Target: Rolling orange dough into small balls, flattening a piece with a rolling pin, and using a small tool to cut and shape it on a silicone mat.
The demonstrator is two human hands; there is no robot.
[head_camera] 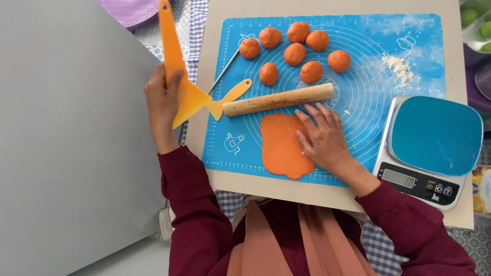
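- Purple plate [134, 10] cut off by top edge.
- Green round things [473, 18] cropped at right edge.
- Metal tool [225, 69] partly hidden under dough ball [249, 48].

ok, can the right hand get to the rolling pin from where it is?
Probably yes. The right hand rests on the flattened orange dough, fingertips just short of the wooden rolling pin; only bare blue mat lies between them.

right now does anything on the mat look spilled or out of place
A small pile of loose flour lies scattered at the upper right of the blue mat, with faint dusting nearby. A second orange scraper lies half off the mat's left edge. The dough balls and rolling pin look orderly.
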